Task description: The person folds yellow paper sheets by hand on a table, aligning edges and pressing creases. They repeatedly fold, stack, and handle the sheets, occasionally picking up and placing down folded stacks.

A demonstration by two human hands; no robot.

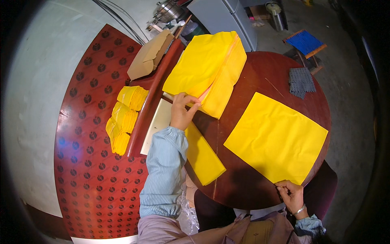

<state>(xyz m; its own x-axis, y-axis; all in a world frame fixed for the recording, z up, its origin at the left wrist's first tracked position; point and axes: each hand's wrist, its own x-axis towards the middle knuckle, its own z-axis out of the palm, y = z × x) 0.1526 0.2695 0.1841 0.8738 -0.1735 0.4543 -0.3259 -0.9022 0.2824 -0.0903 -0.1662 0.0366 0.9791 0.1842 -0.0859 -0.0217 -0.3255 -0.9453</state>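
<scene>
A tall stack of yellow cloths (199, 57), with a pinkish layer showing along its side, stands at the far left of the round table. My left hand (184, 109) is at the stack's near corner, thumb and fingertips pinched together on a cloth edge. To the right, a single yellow cloth (278, 136) lies spread flat. At its near corner my right hand (291, 194) grips the edge between thumb and fingers. A folded strip of yellow cloth (205, 156) rests below the stack, its upper end partly behind my left hand and sleeve.
The dark red round table (264, 69) also carries a grey textured mat (301, 82). Several bundles of folded yellow cloths (124, 116) sit on the patterned red surface (89, 171) at left, near a cardboard box (150, 55). Beyond are a refrigerator (221, 18) and a blue-topped stool (305, 42).
</scene>
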